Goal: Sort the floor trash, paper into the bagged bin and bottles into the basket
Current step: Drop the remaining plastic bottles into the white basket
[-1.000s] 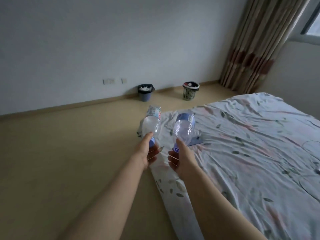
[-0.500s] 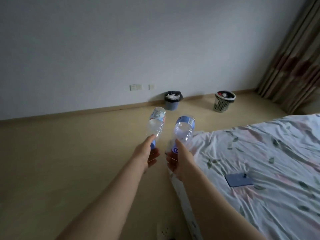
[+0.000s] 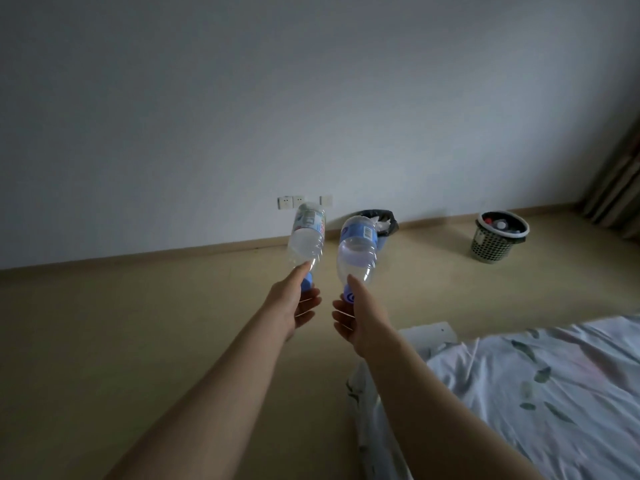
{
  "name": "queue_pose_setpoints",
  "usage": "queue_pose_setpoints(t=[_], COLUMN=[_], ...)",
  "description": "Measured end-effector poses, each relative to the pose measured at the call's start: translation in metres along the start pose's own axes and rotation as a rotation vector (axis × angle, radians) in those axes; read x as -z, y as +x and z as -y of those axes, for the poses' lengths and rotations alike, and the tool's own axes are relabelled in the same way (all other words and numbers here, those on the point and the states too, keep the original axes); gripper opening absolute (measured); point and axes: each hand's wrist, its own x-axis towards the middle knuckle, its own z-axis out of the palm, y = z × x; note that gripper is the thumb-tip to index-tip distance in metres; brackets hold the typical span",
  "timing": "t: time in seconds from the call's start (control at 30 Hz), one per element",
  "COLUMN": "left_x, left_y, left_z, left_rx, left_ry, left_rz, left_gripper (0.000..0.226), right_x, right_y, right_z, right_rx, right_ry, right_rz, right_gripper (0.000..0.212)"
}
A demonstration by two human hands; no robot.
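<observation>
My left hand (image 3: 292, 301) grips a clear plastic bottle (image 3: 306, 239) by its blue-capped neck, base pointing away from me. My right hand (image 3: 356, 318) grips a second clear bottle with a blue label (image 3: 357, 252) the same way. Both bottles are held out in front at about chest height over the floor. Far ahead against the wall stands the bagged bin (image 3: 382, 223) with white paper in it, partly hidden behind the right bottle. The perforated basket (image 3: 498, 237) with bottles inside sits on the floor further right.
A bed with a leaf-patterned sheet (image 3: 540, 386) fills the lower right, its corner close to my right arm. Wall sockets (image 3: 292, 201) sit low on the white wall. A curtain (image 3: 620, 178) hangs at the far right. Tan floor (image 3: 138, 323) stretches left and ahead.
The view has turned left and moved forward: the bin and basket look nearer and sit further right, and the bed has slid to the lower right. Both hands still hold their bottles.
</observation>
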Motion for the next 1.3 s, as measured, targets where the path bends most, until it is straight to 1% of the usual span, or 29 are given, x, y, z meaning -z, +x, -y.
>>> queue_pose_setpoints(t=[0.1,0.33,0.53,0.67,0.73,0.8,0.87,0.97,1.13,1.3], left_x=[-0.017,-0.055,-0.079,-0.094,-0.103,-0.116,-0.13,-0.151,-0.212,-0.303], left_y=[0.039,0.152,0.276,0.362,0.395,0.424,0.448,0.482,0.549,0.615], left_z=[-0.014,-0.055,-0.116,-0.172,-0.188,-0.197,-0.202,-0.208,-0.233,-0.268], left_rx=[0.035,0.061,0.065,0.05,0.043,0.09,0.168,0.22,0.196,0.182], left_ry=[0.004,0.022,0.089,0.139,0.16,0.172,0.186,0.207,0.242,0.275], left_rz=[0.003,0.08,0.167,0.169,0.173,0.195,0.256,0.271,0.278,0.312], left_gripper=[0.035,0.034,0.038,0.038,0.037,0.036,0.036,0.037,0.037,0.036], right_x=[-0.001,-0.013,-0.068,-0.113,-0.123,-0.125,-0.123,-0.118,-0.102,-0.07], right_y=[0.036,0.139,0.244,0.309,0.334,0.358,0.382,0.413,0.482,0.564], right_z=[0.017,0.068,0.133,0.186,0.204,0.215,0.223,0.24,0.3,0.378], right_rx=[-0.03,-0.037,0.018,0.003,0.018,-0.006,-0.046,-0.095,-0.056,-0.009], right_ry=[-0.01,0.028,0.06,0.105,0.157,0.198,0.21,0.244,0.272,0.27], right_rz=[-0.002,-0.141,-0.19,-0.2,-0.207,-0.256,-0.31,-0.373,-0.376,-0.347], right_gripper=[0.031,0.033,0.034,0.035,0.034,0.034,0.034,0.037,0.036,0.033])
